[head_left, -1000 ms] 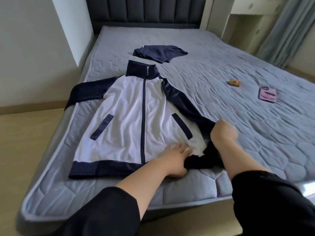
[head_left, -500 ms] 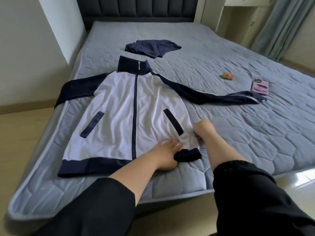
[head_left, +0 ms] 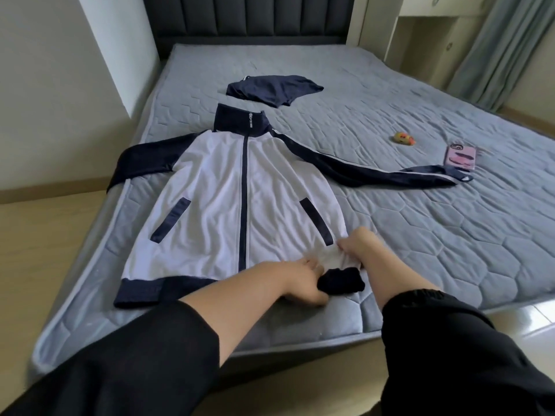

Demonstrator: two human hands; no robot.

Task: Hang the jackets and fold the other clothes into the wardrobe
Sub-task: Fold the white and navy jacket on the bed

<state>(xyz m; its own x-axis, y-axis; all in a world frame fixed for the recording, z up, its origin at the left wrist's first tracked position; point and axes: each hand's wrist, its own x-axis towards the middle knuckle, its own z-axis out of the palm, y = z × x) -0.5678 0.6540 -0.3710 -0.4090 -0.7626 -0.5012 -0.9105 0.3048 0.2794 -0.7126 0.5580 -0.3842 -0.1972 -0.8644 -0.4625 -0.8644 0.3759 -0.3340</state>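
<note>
Jacket point(head_left: 234, 205) lies front up and zipped on the bed point(head_left: 450, 250), collar toward the headboard, hem at the near edge. Against one second ago, the right sleeve point(head_left: 390, 175) is out of the right hand point(head_left: 357, 244) and now lies stretched flat across the bed, cuff just beside the phone point(head_left: 461, 157). Since half a second ago that hand has shifted from beside the pocket to the white cloth at the right hem corner. It is curled knuckles-up and pinches a bunch of that cloth. The left hand point(head_left: 300, 280) stays on the lower front, fingers laid on the white cloth, with the bunched dark hem corner point(head_left: 341, 280) between fingers and thumb; whether it grips cannot be told. A folded dark garment point(head_left: 273, 90) lies beyond the collar.
</note>
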